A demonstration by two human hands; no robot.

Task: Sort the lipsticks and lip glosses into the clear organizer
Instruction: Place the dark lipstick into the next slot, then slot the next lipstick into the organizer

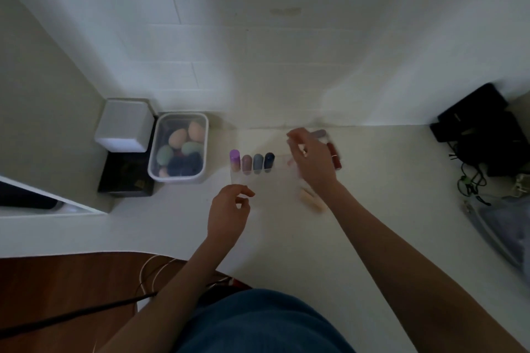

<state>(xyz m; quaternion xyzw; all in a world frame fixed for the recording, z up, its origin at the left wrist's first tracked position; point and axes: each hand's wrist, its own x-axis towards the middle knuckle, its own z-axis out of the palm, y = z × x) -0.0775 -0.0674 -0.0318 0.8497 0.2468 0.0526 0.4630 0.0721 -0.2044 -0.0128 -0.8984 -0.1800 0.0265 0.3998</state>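
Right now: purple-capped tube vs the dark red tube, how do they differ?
The purple-capped tube stands upright in the clear organizer; the dark red tube lies flat on the table, outside it. Purple sits at the row's left end; red lies beyond the right hand. Both are slim capped tubes.

four tubes (252,163) in organizer (258,178)

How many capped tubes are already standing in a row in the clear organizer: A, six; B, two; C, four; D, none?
C: four stand side by side at the left end of the clear organizer: a purple-capped tube, a mauve one, a grey-blue one and a dark navy one.
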